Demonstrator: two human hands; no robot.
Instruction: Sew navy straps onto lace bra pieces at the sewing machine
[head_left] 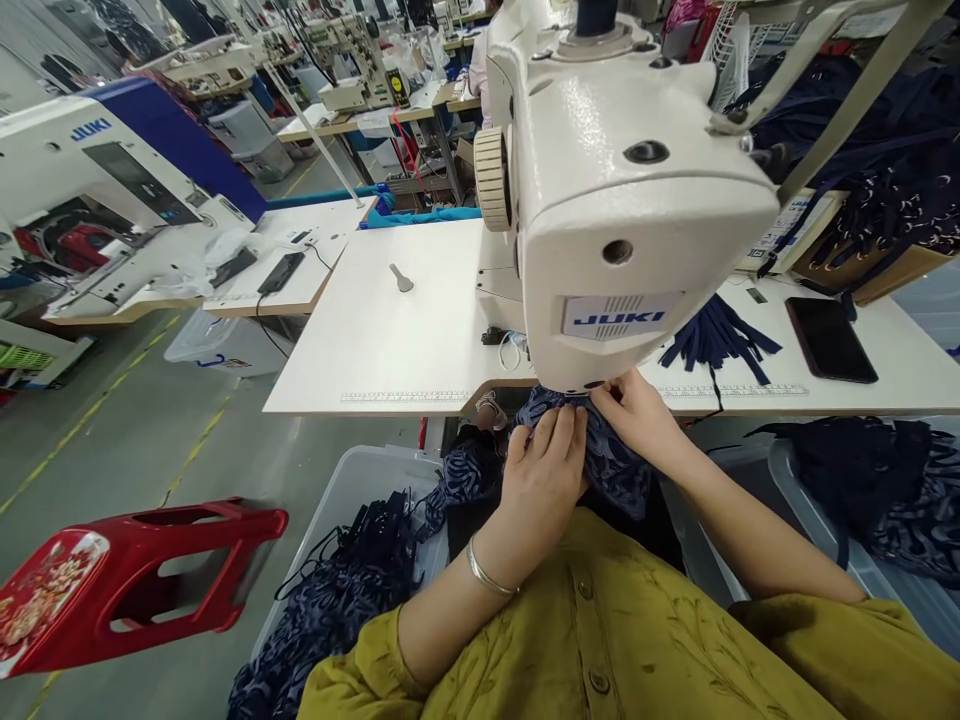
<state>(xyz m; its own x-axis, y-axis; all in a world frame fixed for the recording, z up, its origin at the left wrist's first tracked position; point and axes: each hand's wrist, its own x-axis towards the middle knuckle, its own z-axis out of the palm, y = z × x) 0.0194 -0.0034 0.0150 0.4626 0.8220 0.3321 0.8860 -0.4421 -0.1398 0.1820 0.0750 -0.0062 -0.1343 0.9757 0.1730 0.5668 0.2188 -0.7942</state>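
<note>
Under the head of a white sewing machine [637,190], a dark blue patterned fabric [619,465] hangs over the table's front edge. My left hand [544,470], with a silver bangle at the wrist, is closed over the fabric, its fingers close together. Close to its right, my right hand [637,415] pinches the fabric's edge just beneath the machine head. The machine head hides the needle and presser foot, along with part of my right fingertips.
A bundle of navy strips [718,335] and a black phone [831,340] lie on the white table [390,340] at right. Bins of blue fabric, including a left bin [360,462], flank my lap. A red stool [150,580] stands left; another sewing machine [142,165] is beyond.
</note>
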